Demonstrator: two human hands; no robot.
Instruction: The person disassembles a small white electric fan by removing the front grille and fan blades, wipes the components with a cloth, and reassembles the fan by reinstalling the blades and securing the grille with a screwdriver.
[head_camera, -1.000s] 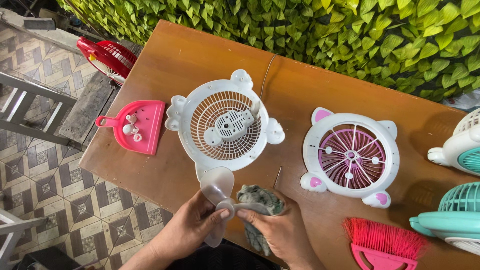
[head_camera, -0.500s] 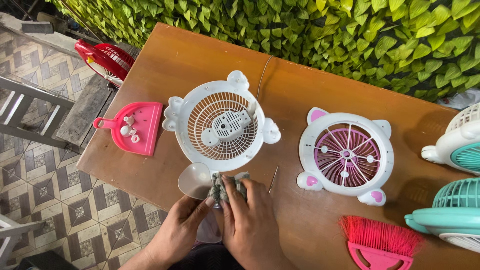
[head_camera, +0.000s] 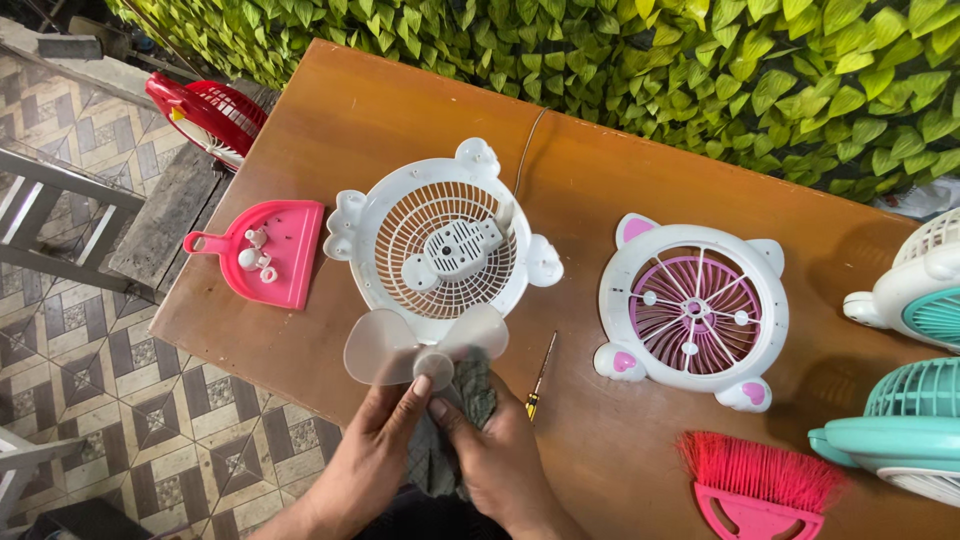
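At lower centre, the left hand (head_camera: 375, 455) pinches a translucent fan blade (head_camera: 425, 345) at its hub; the right hand (head_camera: 495, 455) clutches a grey cloth (head_camera: 470, 385) against it, below the white fan housing (head_camera: 440, 245).

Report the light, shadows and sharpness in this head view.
Head view: soft daylight, no harsh glare; the wooden table shows a mild sheen. Faint shadows sit under the white fan housing. The left hand, right hand and translucent fan blade look sharp; edges bend slightly, wide-angle.
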